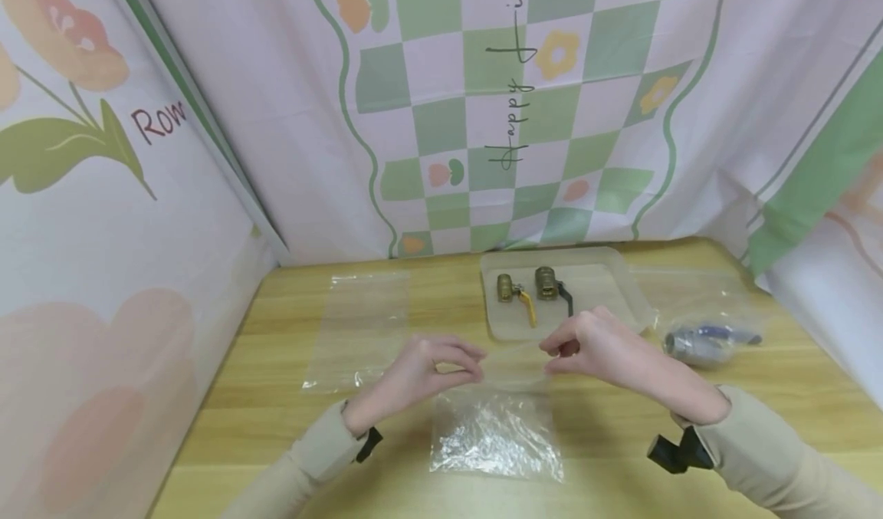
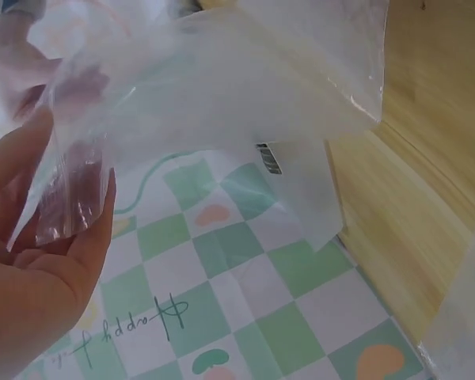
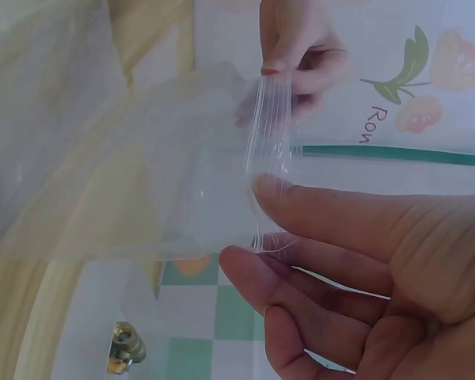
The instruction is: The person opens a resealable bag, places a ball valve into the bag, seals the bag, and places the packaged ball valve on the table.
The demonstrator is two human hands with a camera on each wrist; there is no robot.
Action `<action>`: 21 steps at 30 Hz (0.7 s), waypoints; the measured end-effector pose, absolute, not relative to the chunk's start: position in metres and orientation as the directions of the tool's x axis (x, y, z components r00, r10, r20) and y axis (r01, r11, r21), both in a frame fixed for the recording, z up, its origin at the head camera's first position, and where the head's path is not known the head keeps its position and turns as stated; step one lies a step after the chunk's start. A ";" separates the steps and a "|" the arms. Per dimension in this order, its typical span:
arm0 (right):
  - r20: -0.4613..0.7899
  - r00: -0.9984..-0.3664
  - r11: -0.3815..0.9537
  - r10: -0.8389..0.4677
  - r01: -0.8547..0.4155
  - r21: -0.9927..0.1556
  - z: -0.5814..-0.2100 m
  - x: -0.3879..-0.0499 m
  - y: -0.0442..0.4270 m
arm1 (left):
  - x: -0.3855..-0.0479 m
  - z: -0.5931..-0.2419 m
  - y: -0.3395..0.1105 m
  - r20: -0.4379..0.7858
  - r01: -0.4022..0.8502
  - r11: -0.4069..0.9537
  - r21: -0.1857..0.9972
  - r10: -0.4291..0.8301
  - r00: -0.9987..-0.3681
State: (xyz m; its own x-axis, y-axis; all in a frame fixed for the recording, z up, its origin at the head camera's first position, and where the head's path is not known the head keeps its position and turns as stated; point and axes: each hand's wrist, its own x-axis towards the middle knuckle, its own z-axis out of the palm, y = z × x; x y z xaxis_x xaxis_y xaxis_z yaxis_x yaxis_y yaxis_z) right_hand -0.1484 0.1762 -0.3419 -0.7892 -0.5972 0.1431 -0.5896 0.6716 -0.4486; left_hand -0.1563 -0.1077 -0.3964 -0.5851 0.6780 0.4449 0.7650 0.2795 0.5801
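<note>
Both hands hold a clear zip bag (image 1: 497,427) by its top edge, one at each corner, over the front middle of the table. The left hand (image 1: 424,373) pinches the left corner between thumb and fingers; the left wrist view shows the plastic (image 2: 71,182) between them. At the right corner, the thumb and fingers of the right hand (image 1: 600,354) grip beside the ridged seal strip (image 3: 269,150). The bag's lower part hangs down toward the table's front, shiny and creased, and nothing can be made out inside it.
Behind the hands, a pale tray (image 1: 600,316) holds a yellow-handled brass valve (image 1: 506,287) and a black-handled one (image 1: 546,283). A flat clear bag (image 1: 362,320) lies at left. At right, another bag contains a metal valve (image 1: 697,345) with a blue handle. Printed curtains (image 1: 428,120) enclose the table.
</note>
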 end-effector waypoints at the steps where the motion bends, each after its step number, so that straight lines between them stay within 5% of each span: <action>1: 0.146 -0.787 0.671 -0.599 -0.593 -0.445 -0.342 -0.148 0.176 | -0.156 -0.396 -0.108 0.435 0.753 0.292 0.590 0.670 -0.601; 10: 0.175 -0.770 0.652 -0.613 -0.619 -0.438 -0.340 -0.146 0.177 | -0.158 -0.393 -0.112 0.427 0.702 0.356 0.617 0.598 -0.679; 21: 0.143 -0.804 0.683 -0.577 -0.571 -0.455 -0.340 -0.147 0.181 | -0.157 -0.398 -0.120 0.395 0.717 0.316 0.621 0.664 -0.635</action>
State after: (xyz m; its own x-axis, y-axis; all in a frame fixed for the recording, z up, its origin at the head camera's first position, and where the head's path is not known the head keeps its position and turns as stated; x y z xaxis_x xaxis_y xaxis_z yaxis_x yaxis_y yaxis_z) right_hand -0.1469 0.1810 -0.3400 -0.8040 -0.5772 0.1428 -0.5711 0.6830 -0.4554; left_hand -0.1572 -0.1196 -0.3980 -0.6350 0.6637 0.3953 0.7170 0.3160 0.6213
